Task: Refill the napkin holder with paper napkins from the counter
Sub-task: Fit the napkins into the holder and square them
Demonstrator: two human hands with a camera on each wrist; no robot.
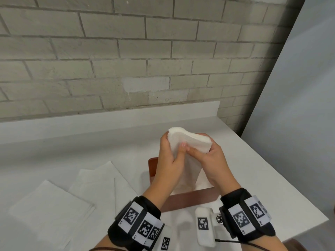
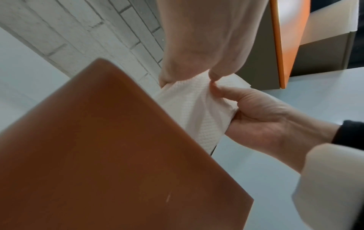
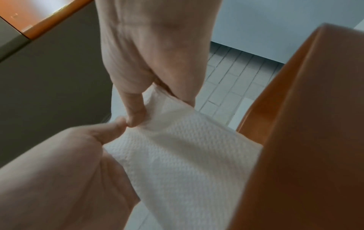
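Both hands hold one thick stack of white paper napkins (image 1: 188,139) upright over the brown napkin holder (image 1: 190,199). My left hand (image 1: 172,147) grips the stack's left side, thumb in front. My right hand (image 1: 201,149) grips the right side, and the two thumbs meet at the middle. The top of the stack bends back toward the wall. Its lower end reaches down between the holder's walls. In the left wrist view the left hand (image 2: 189,77) pinches the napkins (image 2: 189,109) beside the holder wall (image 2: 98,155). In the right wrist view the right hand (image 3: 157,107) holds the napkins (image 3: 187,155).
Several loose napkins (image 1: 101,183) and a flat pile (image 1: 50,209) lie on the white counter (image 1: 72,142) to the left of the holder. A grey brick wall (image 1: 126,60) stands behind. The counter's right edge (image 1: 282,178) runs close to the holder.
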